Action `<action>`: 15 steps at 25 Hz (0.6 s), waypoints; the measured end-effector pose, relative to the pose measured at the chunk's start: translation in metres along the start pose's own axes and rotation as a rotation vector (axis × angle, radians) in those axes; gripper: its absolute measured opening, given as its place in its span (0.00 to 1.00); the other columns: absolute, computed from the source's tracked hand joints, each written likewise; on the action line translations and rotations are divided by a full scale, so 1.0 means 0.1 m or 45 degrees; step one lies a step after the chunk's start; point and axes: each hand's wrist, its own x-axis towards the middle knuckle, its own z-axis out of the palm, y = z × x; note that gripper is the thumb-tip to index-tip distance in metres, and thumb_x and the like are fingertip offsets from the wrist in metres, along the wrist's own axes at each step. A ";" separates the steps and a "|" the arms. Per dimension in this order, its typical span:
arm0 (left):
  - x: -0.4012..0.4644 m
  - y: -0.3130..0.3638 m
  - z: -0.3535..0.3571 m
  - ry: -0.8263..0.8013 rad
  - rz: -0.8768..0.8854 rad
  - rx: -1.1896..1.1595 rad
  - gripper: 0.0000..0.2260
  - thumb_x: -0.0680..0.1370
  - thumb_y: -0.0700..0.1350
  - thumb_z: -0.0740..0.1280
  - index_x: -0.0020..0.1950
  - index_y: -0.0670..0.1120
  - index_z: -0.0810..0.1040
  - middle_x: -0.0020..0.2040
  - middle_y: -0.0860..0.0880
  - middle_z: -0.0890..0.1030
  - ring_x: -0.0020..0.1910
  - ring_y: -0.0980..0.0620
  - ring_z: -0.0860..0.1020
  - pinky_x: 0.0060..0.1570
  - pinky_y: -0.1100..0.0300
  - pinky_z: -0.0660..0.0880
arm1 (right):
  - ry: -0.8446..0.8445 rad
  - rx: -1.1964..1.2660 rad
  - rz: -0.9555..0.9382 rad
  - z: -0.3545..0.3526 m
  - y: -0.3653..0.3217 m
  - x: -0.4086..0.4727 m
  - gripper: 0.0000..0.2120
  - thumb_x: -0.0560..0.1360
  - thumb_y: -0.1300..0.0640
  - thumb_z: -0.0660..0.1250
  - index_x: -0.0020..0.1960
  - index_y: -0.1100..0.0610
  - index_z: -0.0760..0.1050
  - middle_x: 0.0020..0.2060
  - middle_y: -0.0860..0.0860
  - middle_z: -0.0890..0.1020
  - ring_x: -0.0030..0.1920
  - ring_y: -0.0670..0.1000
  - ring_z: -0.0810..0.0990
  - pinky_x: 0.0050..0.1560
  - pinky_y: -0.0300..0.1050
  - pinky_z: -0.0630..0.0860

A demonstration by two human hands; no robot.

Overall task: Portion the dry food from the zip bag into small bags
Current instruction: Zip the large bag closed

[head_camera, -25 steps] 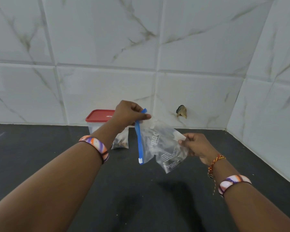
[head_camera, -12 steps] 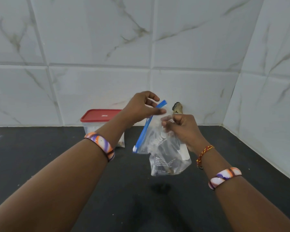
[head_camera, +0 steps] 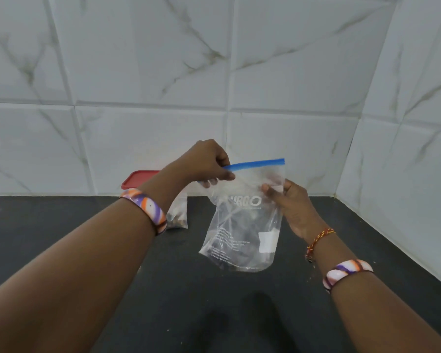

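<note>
Hanging upright, nearly empty zip bag (head_camera: pixel 242 233)

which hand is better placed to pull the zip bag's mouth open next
Probably the right hand. It pinches the clear wall of the zip bag just below the blue zip strip, while the left hand grips the strip's end and can anchor it.

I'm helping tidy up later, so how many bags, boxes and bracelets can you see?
Plastic bags: 2, the zip bag held up in both hands and a small bag on the counter.
Red-lidded container: 1.
Striped bangles: 2, left wrist, right wrist.
Thread bracelet: 1.
Total: 6.
</note>
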 end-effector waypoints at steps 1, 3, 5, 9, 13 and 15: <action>0.01 0.02 0.03 0.070 -0.014 -0.065 0.08 0.71 0.43 0.74 0.45 0.39 0.81 0.31 0.47 0.78 0.22 0.58 0.76 0.23 0.69 0.75 | -0.138 0.084 0.080 0.01 -0.01 0.00 0.26 0.66 0.51 0.75 0.62 0.56 0.75 0.57 0.57 0.81 0.56 0.53 0.81 0.56 0.50 0.78; 0.01 0.03 0.06 0.274 -0.039 -0.192 0.12 0.70 0.45 0.75 0.43 0.37 0.80 0.31 0.45 0.78 0.23 0.53 0.75 0.23 0.68 0.74 | -0.292 -0.140 0.184 0.02 0.06 -0.07 0.31 0.63 0.51 0.77 0.63 0.55 0.72 0.57 0.53 0.81 0.56 0.52 0.80 0.54 0.50 0.78; 0.01 0.05 0.00 0.371 -0.033 -0.176 0.13 0.68 0.47 0.76 0.40 0.36 0.80 0.31 0.45 0.77 0.22 0.52 0.72 0.20 0.69 0.72 | -0.173 -0.432 0.333 0.02 0.16 -0.19 0.23 0.65 0.58 0.76 0.58 0.54 0.74 0.51 0.50 0.82 0.53 0.53 0.80 0.50 0.50 0.77; -0.05 0.14 -0.13 0.272 0.032 -0.078 0.11 0.69 0.46 0.76 0.38 0.38 0.79 0.29 0.46 0.76 0.23 0.51 0.71 0.17 0.70 0.68 | 0.050 -0.396 0.406 -0.11 0.24 -0.24 0.16 0.69 0.61 0.72 0.56 0.60 0.76 0.53 0.57 0.82 0.55 0.57 0.79 0.52 0.54 0.76; -0.03 0.22 -0.10 0.377 0.069 -0.181 0.10 0.70 0.46 0.74 0.42 0.39 0.80 0.30 0.48 0.74 0.24 0.52 0.71 0.17 0.70 0.68 | 0.124 0.463 0.736 -0.04 0.33 -0.31 0.35 0.67 0.49 0.71 0.70 0.53 0.61 0.69 0.62 0.65 0.68 0.65 0.66 0.49 0.68 0.76; -0.02 0.27 -0.05 0.340 0.090 -0.201 0.10 0.70 0.47 0.74 0.42 0.40 0.80 0.30 0.49 0.74 0.25 0.54 0.70 0.18 0.71 0.66 | 0.037 0.775 0.812 0.18 0.42 -0.44 0.19 0.74 0.50 0.65 0.62 0.54 0.65 0.61 0.63 0.73 0.62 0.62 0.75 0.50 0.67 0.76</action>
